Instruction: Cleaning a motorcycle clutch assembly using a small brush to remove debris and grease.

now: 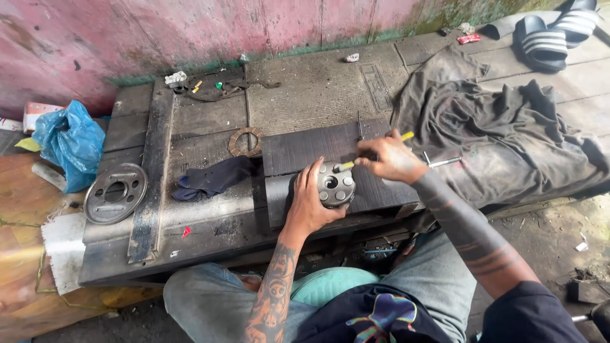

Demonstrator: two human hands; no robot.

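My left hand [309,202] cups a round, holed metal hub [335,185] on the dark grooved board [305,151]. My right hand [391,159], just beyond, pinches a yellow-handled tool [381,147] against it. Farther left lie a dark rag [213,178] and a flat metal disc [115,193]; grey cloth [508,133] bunches right.

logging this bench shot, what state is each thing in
left hand: gripping the round metal part
right hand: holding the yellow-handled tool
round metal part: upright on the dark board, face toward camera
yellow-handled tool: tip at the part's top
metal disc: lying flat
ring gasket: flat
grey cloth: crumpled
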